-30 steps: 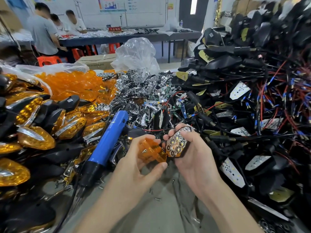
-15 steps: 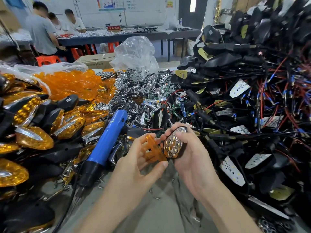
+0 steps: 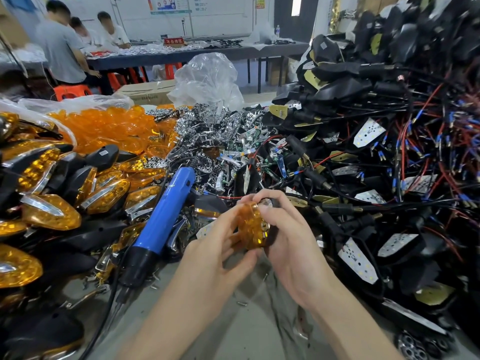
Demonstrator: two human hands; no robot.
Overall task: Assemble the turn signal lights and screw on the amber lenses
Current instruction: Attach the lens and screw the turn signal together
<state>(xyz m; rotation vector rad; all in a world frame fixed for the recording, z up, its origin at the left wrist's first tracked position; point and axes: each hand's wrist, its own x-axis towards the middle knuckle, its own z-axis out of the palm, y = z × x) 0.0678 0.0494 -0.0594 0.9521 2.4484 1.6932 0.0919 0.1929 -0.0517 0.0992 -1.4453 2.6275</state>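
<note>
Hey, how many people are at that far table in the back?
3. A person in a grey shirt at the left end of the far table; a second person mostly hidden behind them; a third person in white, seated just right. Others may be hidden.

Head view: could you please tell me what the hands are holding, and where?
Left hand pinches the amber lens by its face and lower edge; right hand grips the light housing behind it, fingers over its top.

hands: your left hand (image 3: 220, 252) and right hand (image 3: 293, 245) both grip amber lens (image 3: 250, 227)
screwdriver: blue screwdriver (image 3: 161, 224) just left of lens
</note>
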